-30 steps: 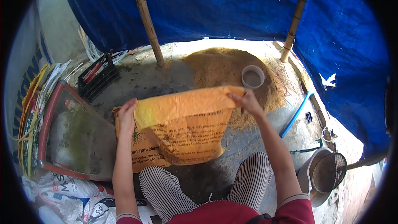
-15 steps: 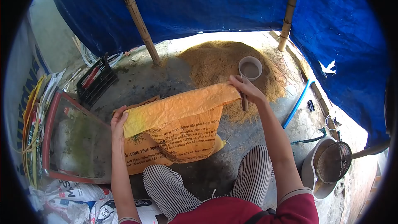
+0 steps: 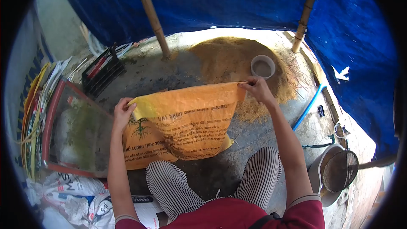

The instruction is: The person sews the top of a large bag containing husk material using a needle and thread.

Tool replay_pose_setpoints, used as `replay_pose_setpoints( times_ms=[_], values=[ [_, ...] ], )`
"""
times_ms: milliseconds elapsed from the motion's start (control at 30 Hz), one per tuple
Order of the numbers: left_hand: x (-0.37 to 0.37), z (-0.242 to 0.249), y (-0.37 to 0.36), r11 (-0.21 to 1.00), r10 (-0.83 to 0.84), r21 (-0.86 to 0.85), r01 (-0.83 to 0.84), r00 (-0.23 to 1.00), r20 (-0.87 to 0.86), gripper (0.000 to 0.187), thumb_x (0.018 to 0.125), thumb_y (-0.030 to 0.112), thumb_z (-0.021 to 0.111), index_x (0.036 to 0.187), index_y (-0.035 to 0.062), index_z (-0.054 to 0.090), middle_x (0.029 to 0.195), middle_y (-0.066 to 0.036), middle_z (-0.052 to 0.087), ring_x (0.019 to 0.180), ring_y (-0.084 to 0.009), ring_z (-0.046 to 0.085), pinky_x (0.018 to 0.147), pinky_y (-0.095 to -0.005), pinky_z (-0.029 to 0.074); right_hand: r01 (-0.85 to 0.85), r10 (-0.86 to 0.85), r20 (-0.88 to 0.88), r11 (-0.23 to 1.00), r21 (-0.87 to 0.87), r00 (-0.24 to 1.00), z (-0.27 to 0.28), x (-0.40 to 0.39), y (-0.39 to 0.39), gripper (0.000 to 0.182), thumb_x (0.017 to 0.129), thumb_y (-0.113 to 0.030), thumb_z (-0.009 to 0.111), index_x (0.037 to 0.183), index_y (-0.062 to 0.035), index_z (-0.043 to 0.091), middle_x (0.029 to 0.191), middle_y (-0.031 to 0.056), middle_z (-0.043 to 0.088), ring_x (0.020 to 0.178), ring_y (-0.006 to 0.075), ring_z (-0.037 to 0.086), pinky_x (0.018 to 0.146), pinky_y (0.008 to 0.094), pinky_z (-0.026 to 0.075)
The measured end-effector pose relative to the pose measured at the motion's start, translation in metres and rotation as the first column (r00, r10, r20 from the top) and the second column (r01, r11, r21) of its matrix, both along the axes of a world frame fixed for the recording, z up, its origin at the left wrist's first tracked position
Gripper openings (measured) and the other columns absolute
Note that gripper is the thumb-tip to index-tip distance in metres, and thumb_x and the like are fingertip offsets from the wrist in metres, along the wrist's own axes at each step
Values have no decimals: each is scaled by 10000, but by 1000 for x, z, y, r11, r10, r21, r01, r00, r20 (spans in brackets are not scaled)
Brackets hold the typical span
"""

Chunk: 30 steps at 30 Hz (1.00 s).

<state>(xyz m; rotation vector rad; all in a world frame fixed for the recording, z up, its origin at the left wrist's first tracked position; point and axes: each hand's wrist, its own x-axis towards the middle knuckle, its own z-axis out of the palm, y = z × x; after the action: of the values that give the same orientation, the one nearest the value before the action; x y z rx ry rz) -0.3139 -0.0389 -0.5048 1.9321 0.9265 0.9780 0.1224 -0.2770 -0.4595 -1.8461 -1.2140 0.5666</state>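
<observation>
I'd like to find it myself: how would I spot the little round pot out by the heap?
Look under the blue tarp for the brown husk heap on the floor. The round pot sits on its right side, just beyond the right hand; it is the only pale, open-topped container there.

One orange sack (image 3: 190,118), two bamboo poles (image 3: 152,17), one cup (image 3: 263,66), perhaps two white bags (image 3: 80,197).
</observation>
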Motion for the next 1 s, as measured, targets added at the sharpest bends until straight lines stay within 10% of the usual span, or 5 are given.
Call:
replay_pose_setpoints(
  times_ms=[233, 433, 800, 900, 1000],
  values=[
    [-5, 13, 22, 907, -243, -332, 258, 966, 86, 228, 845, 112, 628, 1037, -4, 588, 976, -12, 595, 877, -75, 541, 764, -234, 433, -41, 43, -10, 990, 135, 999, -20, 9, 13, 211, 826, -167, 651, 957, -2, 673, 724, 63, 650, 564, 71, 528, 518, 272, 432],
    [26, 52, -10, 992, -106, 10, 124, 890, -444, 134, 802, 99, 653, 901, 10, 642, 767, -10, 631, 707, -90, 556, 632, -259, 443, 75, -84, 34, 972, 221, 996, -18, 8, 8, 196, 825, -154, 651, 905, 26, 657, 675, 16, 600, 582, 39, 467, 523, 245, 388],
    [21, 71, 10, 942, -313, -73, 328, 778, -544, 170, 742, 108, 690, 823, -34, 642, 623, -35, 590, 578, -68, 488, 546, -263, 405, 32, -62, 224, 990, 136, 973, 31, 0, -4, 201, 821, -162, 660, 887, 28, 665, 696, 87, 629, 617, 128, 548, 593, 304, 446],
    [46, 72, 5, 968, -251, -143, 208, 745, -618, 208, 735, 103, 681, 916, 4, 653, 792, -106, 638, 745, -140, 577, 697, -313, 459, 98, -112, 81, 983, 156, 990, 6, 9, 6, 223, 809, -176, 668, 908, 23, 667, 728, 100, 645, 640, 133, 563, 600, 314, 452],
    [87, 111, -36, 876, -34, 332, 350, 732, -681, 379, 735, 129, 664, 1097, 41, 599, 1137, -150, 570, 1123, -267, 481, 973, -387, 366, 62, -65, 62, 997, 47, 996, 33, -2, 3, 244, 794, -184, 677, 924, 23, 668, 732, 104, 651, 647, 124, 568, 608, 313, 454]
  ],
)
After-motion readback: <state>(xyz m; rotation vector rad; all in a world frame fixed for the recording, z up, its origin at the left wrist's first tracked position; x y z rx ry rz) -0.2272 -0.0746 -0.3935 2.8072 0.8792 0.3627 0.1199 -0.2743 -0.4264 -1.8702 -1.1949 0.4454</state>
